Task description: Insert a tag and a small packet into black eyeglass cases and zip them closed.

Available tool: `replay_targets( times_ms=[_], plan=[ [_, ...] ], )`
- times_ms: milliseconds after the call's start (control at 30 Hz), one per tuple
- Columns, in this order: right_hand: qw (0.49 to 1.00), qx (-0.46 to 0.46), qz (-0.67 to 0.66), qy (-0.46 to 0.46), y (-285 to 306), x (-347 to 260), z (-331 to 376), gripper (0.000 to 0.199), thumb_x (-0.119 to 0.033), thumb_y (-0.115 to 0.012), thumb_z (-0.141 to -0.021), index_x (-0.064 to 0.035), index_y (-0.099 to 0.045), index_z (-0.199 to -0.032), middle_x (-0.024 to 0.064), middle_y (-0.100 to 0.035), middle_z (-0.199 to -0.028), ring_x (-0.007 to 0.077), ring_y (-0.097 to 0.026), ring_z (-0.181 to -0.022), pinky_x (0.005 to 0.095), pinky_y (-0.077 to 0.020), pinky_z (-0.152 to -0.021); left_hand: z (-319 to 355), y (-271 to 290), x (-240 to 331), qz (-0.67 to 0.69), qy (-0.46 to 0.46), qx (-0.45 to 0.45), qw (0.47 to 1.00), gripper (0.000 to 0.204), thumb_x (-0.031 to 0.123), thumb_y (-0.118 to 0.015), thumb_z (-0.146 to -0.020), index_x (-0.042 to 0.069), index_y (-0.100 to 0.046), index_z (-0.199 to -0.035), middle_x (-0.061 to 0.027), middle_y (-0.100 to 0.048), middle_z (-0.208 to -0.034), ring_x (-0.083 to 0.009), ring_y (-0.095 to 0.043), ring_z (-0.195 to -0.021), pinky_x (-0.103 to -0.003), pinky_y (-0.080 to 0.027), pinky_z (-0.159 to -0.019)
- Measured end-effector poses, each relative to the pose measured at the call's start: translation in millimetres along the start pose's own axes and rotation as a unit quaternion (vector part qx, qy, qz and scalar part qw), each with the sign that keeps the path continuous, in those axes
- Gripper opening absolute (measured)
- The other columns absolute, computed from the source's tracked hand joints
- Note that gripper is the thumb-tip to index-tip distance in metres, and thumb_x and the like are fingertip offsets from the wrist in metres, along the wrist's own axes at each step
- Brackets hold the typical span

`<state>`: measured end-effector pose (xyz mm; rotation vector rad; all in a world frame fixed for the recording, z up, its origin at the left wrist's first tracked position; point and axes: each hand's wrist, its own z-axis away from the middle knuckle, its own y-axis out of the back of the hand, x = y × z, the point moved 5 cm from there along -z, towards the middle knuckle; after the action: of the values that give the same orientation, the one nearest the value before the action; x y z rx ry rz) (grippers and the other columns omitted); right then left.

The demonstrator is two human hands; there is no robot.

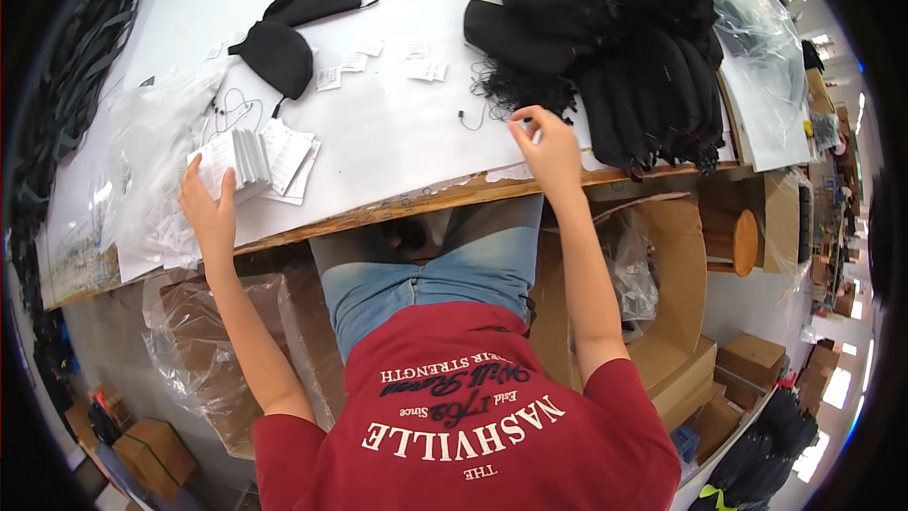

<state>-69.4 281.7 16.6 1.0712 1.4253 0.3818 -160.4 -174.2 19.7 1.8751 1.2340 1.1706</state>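
Observation:
My left hand [206,208] is around the near end of a stack of white paper tags [248,163], its thumb and fingers on either side. More white tags [288,156] lie fanned out beside the stack. My right hand [549,147] is held in a pinch above the table's near edge; whether something thin is between the fingertips is too small to tell. Just beyond it lies a tangled heap of black strings [525,90], with one loose black string [470,126] trailing left. Two black fabric pouches [281,57] lie at the far left.
A large pile of black pouches [605,28] covers the table's right side. Small white labels [355,62] are scattered mid-table. Clear plastic [156,170] lies at the left, black straps [80,85] beyond it. Below the wooden table edge [397,206] stands an open cardboard box [676,274].

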Motion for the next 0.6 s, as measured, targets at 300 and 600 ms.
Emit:
replay_targets(
  times_ms=[300, 600],
  plan=[
    [0.991, -0.034, 0.100, -0.085, -70, 10, -7, 0.025, -0.034, -0.064, -0.082, -0.0101, -0.063, -0.089, 0.0131, -0.066, -0.072, 0.0319, -0.065, -0.072, 0.0413, -0.0502, -0.064, -7, -9, -18, 0.007, 0.038, -0.088, 0.995, 0.059, 0.044, -0.060, -0.087, 0.007, -0.049, -0.132, -0.0159, -0.041, -0.138, -0.0357, -0.034, -0.127, -0.045, -0.028, -0.105],
    [0.984, -0.145, 0.094, -0.051, -47, 4, -7, 0.015, -0.023, -0.064, -0.072, -0.0089, -0.068, -0.073, 0.0120, -0.066, -0.072, 0.0294, -0.065, -0.074, 0.0393, -0.0508, -0.068, -38, -2, -59, -0.085, 0.073, -0.148, 0.983, 0.067, 0.051, -0.061, -0.083, 0.009, -0.047, -0.134, -0.0158, -0.047, -0.135, -0.0354, -0.038, -0.125, -0.045, -0.029, -0.104]
  ],
)
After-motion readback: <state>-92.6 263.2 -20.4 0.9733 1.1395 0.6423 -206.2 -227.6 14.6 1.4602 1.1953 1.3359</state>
